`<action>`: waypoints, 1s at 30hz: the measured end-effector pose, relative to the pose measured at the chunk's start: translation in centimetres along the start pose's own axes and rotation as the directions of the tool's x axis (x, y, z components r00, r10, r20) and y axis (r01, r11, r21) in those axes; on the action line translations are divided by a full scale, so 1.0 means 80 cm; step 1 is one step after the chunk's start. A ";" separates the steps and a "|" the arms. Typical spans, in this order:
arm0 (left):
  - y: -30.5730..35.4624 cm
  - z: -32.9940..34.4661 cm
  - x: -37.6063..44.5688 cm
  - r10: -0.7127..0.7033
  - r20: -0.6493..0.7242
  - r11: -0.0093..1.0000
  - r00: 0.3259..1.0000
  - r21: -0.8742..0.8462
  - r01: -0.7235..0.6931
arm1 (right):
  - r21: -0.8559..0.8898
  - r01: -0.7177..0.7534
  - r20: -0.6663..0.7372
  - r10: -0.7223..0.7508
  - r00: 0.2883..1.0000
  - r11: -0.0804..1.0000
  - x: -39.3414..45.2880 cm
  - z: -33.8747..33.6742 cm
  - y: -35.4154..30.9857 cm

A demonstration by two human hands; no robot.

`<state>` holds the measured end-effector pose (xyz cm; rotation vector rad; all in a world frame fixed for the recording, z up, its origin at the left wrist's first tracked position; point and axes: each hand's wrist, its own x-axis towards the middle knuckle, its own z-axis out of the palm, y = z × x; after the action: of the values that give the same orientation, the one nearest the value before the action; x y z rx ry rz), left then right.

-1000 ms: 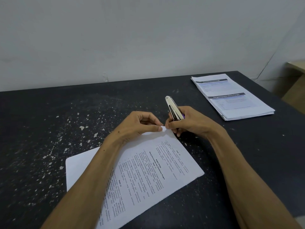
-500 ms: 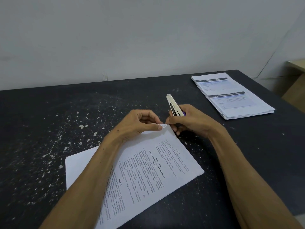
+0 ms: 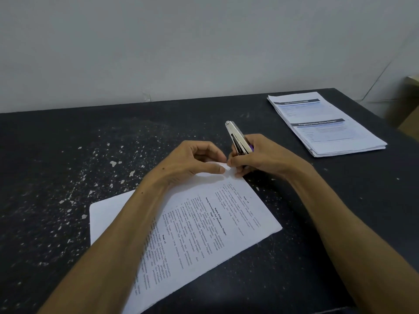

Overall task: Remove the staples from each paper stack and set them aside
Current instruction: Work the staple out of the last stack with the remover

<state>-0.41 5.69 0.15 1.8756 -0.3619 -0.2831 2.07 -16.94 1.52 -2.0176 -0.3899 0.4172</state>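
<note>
A printed paper stack (image 3: 204, 225) lies slanted on the black table (image 3: 68, 155) in front of me. My left hand (image 3: 195, 162) pinches the stack's far corner between thumb and fingers, lifting it slightly. My right hand (image 3: 258, 157) grips a silver stapler with a purple body (image 3: 237, 138), its metal end pointing up and away, and its fingertips meet the same paper corner. The staple itself is hidden under my fingers.
A second pile of printed papers (image 3: 326, 125) with blue headers lies at the table's far right. White paint specks cover the table's left side. A grey wall (image 3: 204, 41) stands behind the table, and a wooden piece of furniture (image 3: 410, 100) sits past the right edge.
Both hands stay on the paper corner with only small shifts. The stapler tip moved slightly up and away, and the corner is raised a little more.
</note>
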 end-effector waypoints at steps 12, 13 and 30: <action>-0.008 0.010 -0.002 0.046 -0.064 0.995 0.997 0.088 -0.040 | -0.004 0.136 -0.133 -0.135 0.982 0.991 -0.016 0.017 0.024; -0.010 0.010 -0.001 0.057 -0.074 0.994 0.996 0.093 -0.050 | -0.005 0.142 -0.135 -0.141 0.981 0.990 -0.017 0.016 0.024; -0.018 0.013 0.002 0.095 -0.116 0.994 0.989 0.061 -0.089 | 0.008 0.165 -0.109 -0.163 0.981 0.986 -0.011 0.015 0.030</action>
<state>-0.49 5.12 -1.57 1.9148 -0.3774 -0.0993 0.97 -17.46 -1.00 -1.9646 -0.4803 0.2073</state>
